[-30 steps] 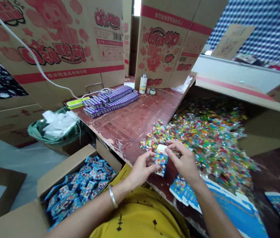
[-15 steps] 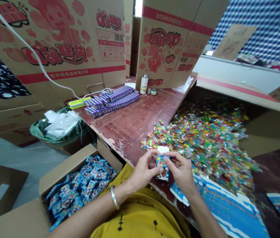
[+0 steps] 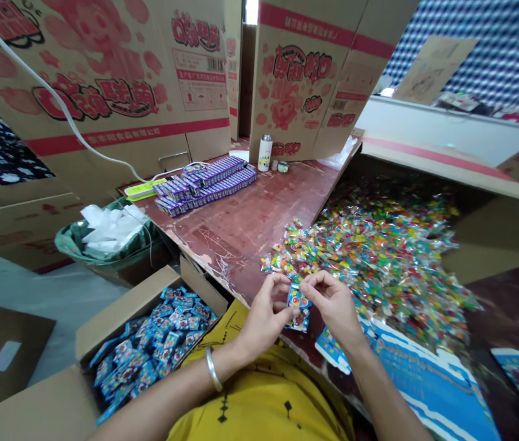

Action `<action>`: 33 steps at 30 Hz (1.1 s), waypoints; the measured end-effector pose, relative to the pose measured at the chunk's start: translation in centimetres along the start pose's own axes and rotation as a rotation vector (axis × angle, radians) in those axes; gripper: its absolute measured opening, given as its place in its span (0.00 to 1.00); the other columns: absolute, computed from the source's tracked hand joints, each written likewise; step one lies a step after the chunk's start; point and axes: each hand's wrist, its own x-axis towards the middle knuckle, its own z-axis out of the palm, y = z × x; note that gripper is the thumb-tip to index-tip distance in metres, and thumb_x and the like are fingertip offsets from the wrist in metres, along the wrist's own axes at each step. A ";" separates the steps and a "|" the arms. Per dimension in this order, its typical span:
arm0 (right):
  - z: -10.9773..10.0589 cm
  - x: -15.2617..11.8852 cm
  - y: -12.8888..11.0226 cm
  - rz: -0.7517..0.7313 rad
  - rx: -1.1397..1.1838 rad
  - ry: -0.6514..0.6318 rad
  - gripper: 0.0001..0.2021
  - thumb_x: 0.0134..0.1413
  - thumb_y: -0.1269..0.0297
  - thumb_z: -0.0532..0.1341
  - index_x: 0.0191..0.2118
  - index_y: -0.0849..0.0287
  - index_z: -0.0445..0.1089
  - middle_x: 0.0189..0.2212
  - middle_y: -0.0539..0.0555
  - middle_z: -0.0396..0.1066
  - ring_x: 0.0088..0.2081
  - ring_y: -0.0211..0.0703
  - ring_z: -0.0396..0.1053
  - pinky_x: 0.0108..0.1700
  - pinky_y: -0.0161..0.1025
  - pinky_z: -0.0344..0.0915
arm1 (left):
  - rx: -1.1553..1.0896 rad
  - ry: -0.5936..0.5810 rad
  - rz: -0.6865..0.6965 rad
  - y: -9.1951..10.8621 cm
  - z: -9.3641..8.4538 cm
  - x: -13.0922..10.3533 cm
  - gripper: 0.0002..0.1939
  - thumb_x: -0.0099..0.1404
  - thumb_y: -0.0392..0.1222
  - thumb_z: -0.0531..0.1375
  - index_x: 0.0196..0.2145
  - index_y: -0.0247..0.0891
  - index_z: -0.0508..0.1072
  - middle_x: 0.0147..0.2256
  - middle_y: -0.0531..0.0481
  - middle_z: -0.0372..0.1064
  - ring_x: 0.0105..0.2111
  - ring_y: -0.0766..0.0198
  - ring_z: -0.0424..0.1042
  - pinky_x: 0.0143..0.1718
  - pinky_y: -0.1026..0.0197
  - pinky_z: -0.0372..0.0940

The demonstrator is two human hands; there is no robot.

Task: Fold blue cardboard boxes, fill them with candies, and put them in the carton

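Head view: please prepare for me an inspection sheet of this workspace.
Surface: reddish-brown table, scratched near its edge.
Job's things: small blue pack; colourful wrapped sweets heaped at right; flat blue cardboard; open carton of similar packs at left.
Clutter: purple boxes in rows; white bottle.
Hands: left hand holds the small blue pack; right hand at its top.
Cables: white cable droops toward the table.
Surroundings: large printed cartons; green-lined bin with white scraps.

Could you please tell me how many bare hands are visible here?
2: the left hand holds the small blue printed cardboard box at its left side; the right hand has fingertips at its top. No other hands show.
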 end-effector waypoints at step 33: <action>-2.8 -2.6 3.6 -0.079 -0.595 -0.219 0.41 0.49 0.47 0.65 0.67 0.47 0.50 0.57 0.61 0.64 0.45 0.62 0.73 0.43 0.57 0.74 | 1.114 -0.655 -0.483 4.9 -18.8 -2.8 0.17 0.51 0.35 0.67 0.40 0.37 0.74 0.34 0.50 0.73 0.31 0.64 0.69 0.32 0.66 0.61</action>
